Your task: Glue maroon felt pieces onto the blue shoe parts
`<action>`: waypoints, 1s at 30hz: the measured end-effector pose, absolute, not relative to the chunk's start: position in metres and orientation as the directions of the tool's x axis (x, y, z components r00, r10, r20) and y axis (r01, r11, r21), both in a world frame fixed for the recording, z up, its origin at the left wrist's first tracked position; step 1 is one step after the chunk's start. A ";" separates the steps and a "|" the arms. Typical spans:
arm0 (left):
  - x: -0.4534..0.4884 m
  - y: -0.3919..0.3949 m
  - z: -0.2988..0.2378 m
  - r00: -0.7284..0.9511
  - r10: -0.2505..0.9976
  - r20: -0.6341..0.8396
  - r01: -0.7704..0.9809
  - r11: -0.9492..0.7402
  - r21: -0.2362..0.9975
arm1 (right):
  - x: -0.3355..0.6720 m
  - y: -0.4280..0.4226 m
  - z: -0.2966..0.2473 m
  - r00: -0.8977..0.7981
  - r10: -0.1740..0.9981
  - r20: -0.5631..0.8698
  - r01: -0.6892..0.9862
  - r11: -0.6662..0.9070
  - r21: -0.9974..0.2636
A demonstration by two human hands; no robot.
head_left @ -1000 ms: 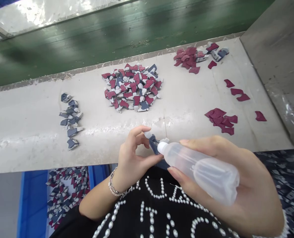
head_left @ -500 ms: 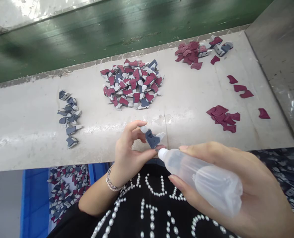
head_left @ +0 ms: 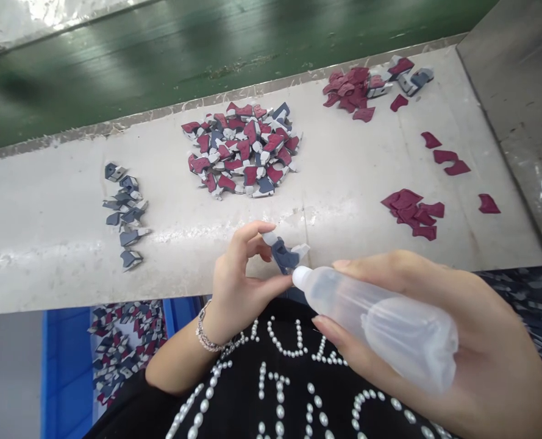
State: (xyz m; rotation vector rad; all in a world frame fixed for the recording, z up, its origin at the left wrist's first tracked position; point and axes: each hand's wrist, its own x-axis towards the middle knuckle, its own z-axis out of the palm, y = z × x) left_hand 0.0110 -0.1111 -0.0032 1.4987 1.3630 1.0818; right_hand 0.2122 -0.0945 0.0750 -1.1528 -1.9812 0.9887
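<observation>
Between the thumb and fingers of my left hand (head_left: 241,268) is a small dark-blue and white plastic piece (head_left: 283,255), held above the near edge of the bench. My right hand (head_left: 463,323) is wrapped round a translucent squeeze bottle (head_left: 380,323), tilted with its white tip towards me-side of that piece. The tip is at the lower end of the piece, near my left thumb; whether it touches cannot be told. Maroon flat pieces (head_left: 408,210) lie to the right, and a heap of maroon, blue and white pieces (head_left: 246,149) lies beyond my left hand.
A loose column of blue and white pieces (head_left: 128,213) lies on the left of the white bench (head_left: 60,244). More maroon pieces (head_left: 350,91) are at the back right. A blue bin (head_left: 64,366) with pieces stands below the bench. A metal panel (head_left: 522,110) bounds the right side.
The view has shifted slightly. Both hands keep their grips, and the bottle tip has moved a little upward along the lower end of the blue and white piece.
</observation>
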 end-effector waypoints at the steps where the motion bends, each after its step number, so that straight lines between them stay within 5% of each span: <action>1: 0.011 -0.111 -0.003 0.033 0.997 0.073 0.302 -0.079 0.950 | 0.212 -0.096 0.075 -0.419 0.896 0.147 0.422 0.335 -0.843; 30: 0.011 -0.108 -0.004 0.018 0.984 0.180 0.408 -0.171 0.897 | 0.221 -0.096 0.076 -0.335 0.925 0.182 0.521 0.342 -0.782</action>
